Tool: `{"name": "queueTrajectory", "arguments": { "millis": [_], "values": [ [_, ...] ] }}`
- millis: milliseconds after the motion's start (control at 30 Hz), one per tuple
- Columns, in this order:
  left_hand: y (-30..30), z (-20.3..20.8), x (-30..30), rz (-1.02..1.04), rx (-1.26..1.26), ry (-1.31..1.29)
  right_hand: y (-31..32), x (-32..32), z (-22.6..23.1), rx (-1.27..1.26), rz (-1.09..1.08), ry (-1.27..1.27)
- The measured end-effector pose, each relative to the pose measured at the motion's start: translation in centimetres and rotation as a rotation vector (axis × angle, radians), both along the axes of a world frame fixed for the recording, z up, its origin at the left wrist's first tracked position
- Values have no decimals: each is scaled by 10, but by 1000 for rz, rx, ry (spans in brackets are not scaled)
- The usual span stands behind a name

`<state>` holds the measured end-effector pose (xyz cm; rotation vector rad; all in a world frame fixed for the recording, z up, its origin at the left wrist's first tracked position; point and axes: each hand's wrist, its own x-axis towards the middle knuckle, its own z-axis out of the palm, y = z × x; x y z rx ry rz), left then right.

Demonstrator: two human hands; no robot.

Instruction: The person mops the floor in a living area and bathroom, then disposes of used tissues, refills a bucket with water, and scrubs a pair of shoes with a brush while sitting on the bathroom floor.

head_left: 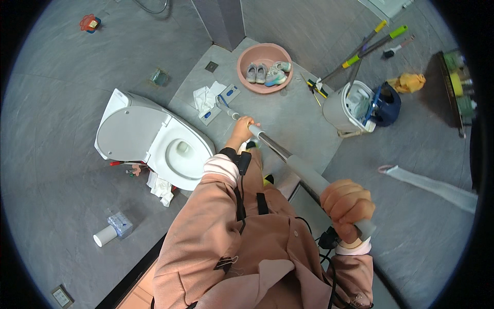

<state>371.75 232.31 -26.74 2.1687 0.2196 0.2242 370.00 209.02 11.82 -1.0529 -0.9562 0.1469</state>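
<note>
Here, a person in a pink top is standing beside a white toilet (154, 141) whose lid is raised, gripping a long mop handle (303, 172) with both hands. The right hand (347, 203) is clenching the grey upper grip near the body, seemingly to steer, while the left hand (243, 129) is wrapping around the metal shaft lower down, just right of the toilet bowl, apparently to press it toward the floor. The handle's lower end is hiding behind the left hand, so the mop head cannot be seen. Beyond the toilet, crumpled tissues (207, 98) are lying on the grey floor, and farther off a pink basin (264, 67) is holding shoes. To the toilet's far right a grey mop bucket (350, 109) is standing with spare mops (368, 46) beside it. More tissues (162, 188) are crowding the toilet's base, near a paper roll (105, 236).
</note>
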Motion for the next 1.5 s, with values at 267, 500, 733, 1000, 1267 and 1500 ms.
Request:
{"name": "queueTrajectory", "arguments": {
  "millis": [267, 500, 733, 1000, 1267, 1500],
  "values": [
    [44, -30, 123, 42, -38, 63, 41, 140, -19, 22, 4, 46],
    [69, -7, 213, -124, 47, 187, 56, 258, -7, 38, -125, 127],
    [51, 61, 260, -256, -105, 291, 65, 360, 65, -79, -82, -11],
    [58, 90, 262, -154, -171, 312, 107, 436, 83, -233, -62, -62],
    [86, 81, 283, 78, -201, 241, 103, 498, 69, -366, -156, -225],
    [164, 42, 271, 61, -124, 239, 148, 514, 5, -377, 31, 74]
  ]
}}
